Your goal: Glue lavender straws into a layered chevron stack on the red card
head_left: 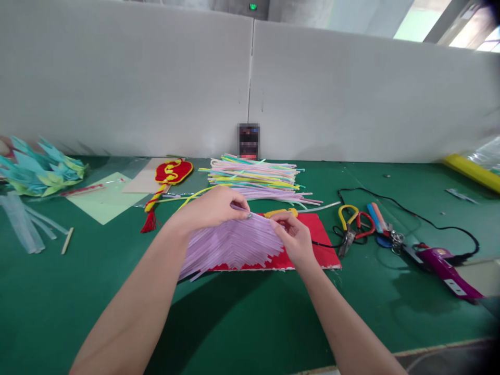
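Observation:
A woven panel of purple straws (234,245) lies on a red sheet (320,245) in the middle of the green table (250,312). My left hand (213,208) rests on the panel's upper left and pinches the end of a purple straw near the top edge. My right hand (295,234) sits at the panel's right edge, fingers curled and pinched on a straw there. A yellow-handled tool (280,212) lies just behind the hands.
A pile of coloured straws (253,177) lies behind the panel. Right of it are scissors (351,224), pens, a black cord and a purple glue gun (445,265). At left lie a red and yellow ornament (170,174), teal paper pieces (39,169) and clear glue sticks (23,224). White partition boards close the back.

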A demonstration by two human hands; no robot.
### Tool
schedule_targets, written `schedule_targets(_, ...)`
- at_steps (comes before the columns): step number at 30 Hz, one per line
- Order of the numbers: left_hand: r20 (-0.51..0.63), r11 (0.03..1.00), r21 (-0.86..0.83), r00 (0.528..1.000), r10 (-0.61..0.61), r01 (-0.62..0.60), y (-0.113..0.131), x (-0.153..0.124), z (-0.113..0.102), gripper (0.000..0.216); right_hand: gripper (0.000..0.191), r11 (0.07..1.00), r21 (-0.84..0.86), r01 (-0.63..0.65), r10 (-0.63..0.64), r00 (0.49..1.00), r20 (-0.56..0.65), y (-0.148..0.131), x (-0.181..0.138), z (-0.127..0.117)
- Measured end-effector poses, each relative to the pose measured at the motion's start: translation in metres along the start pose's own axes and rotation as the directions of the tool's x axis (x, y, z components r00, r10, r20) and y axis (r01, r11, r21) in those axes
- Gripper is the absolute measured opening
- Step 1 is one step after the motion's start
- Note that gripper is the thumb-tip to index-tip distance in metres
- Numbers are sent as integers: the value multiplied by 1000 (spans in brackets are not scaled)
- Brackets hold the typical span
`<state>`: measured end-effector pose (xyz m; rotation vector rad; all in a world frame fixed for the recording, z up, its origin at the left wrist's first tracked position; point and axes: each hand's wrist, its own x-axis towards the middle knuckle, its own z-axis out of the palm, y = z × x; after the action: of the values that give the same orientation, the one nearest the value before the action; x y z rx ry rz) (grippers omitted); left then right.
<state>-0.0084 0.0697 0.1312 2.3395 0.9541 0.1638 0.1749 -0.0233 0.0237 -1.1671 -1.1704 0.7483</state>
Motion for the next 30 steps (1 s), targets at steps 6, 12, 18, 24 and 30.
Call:
schedule_targets(6, 9, 1000, -4, 1000, -5, 5, 2, -1, 0, 12, 11, 1000, -1, -2, 2, 1000, -7, 0, -1, 0)
schedule_targets(12, 14, 1000, 4, 1000, -2, 1, 3, -1, 0, 12, 10, 1000, 8, 11, -11, 1000, -12, 0, 0, -1)
schedule_targets(18, 15, 1000, 10, 1000, -2, 2, 3, 0, 1, 11, 11, 1000, -9, 18, -18, 1000, -12, 1, 0, -1)
schedule_targets(24, 23, 1000, 0, 1000, 7, -7, 1, 1, 1, 12, 11, 1000, -12, 24, -24, 999, -22, -1, -1, -1)
schedule_targets(30, 38, 1000, -5, 999, -1, 1, -1, 1, 1, 13, 9, 1000, -2, 24, -24, 999, -25, -1, -1, -1)
